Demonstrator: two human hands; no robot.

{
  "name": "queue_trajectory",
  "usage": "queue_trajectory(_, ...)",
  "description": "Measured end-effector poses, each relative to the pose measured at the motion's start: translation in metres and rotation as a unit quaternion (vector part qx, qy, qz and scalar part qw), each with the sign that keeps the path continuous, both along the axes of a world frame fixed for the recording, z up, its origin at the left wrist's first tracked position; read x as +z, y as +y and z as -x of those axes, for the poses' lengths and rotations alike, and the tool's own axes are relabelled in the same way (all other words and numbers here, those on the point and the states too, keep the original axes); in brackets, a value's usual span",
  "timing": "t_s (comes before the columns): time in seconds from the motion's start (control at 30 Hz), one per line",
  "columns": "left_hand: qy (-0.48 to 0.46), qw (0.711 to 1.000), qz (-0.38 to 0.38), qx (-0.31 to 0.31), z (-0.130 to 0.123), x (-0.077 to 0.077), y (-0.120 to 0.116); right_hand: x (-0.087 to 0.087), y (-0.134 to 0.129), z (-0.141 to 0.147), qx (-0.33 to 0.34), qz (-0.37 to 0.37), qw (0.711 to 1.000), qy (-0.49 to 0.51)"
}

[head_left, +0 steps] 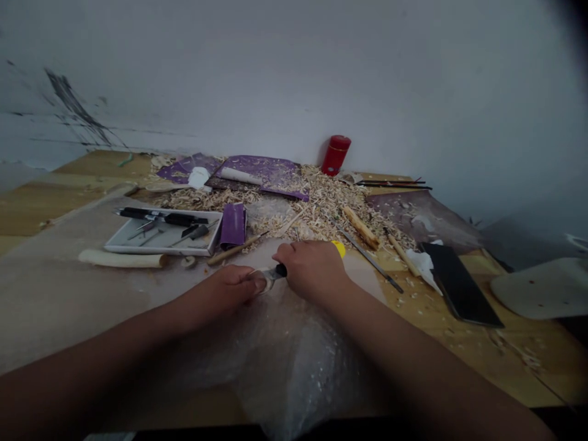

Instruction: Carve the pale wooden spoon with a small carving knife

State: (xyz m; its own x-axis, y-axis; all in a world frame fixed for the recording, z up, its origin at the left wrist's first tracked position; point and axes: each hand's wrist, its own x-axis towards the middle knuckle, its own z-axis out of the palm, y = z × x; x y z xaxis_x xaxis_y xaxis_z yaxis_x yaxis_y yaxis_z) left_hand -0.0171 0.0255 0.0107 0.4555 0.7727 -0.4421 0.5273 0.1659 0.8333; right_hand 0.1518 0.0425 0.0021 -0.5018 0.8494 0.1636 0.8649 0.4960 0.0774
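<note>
Gripping hard right over the middle of the table, the right hand (312, 269) is clamped around a knife (272, 274), with the yellow butt of the handle showing past the knuckles and a black collar leading into a short steel blade. The left hand (225, 293) is curled shut around a small pale piece (261, 285), and the two hands are working just beside each other, with the blade bridging the gap! That pale piece is mostly hidden and blurred, so what it is remains hard to call. Both hands are up above a crumpled sheet of bubble wrap (294, 361). Straight ahead, a white tray (163, 242) holds black-handled tools, with a purple folder (233, 225) right beside it. A thin wooden stick (234, 251) lies just past the left hand, and a long metal tool (365, 254) sits off to the right. Beyond them, a big heap of wood shavings (321, 208) spreads toward the wall, with a red canister (335, 155) standing at its back edge. Out on the right, a black slab (459, 285) lies on the wooden table (514, 361).
</note>
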Motion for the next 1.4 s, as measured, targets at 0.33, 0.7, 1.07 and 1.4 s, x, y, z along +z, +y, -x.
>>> queue_trajectory(0.33,-0.071,0.995,0.058,-0.034,0.002,0.013,-0.017,0.007,0.024,-0.040,-0.157,-0.001,0.987,-0.042)
queue_trajectory(0.7,-0.047,0.998,-0.032,0.025,0.005,-0.015,0.000,0.008,-0.007,-0.007,0.042,0.055,0.995,0.068)
queue_trajectory(1.07,-0.025,0.998,-0.059,-0.003,0.002,-0.003,-0.007,0.005,-0.012,0.003,0.052,0.026,0.997,0.043)
queue_trajectory(1.4,-0.069,0.996,-0.021,-0.059,-0.001,0.010,-0.024,0.004,0.025,-0.031,-0.183,0.002,0.983,-0.033)
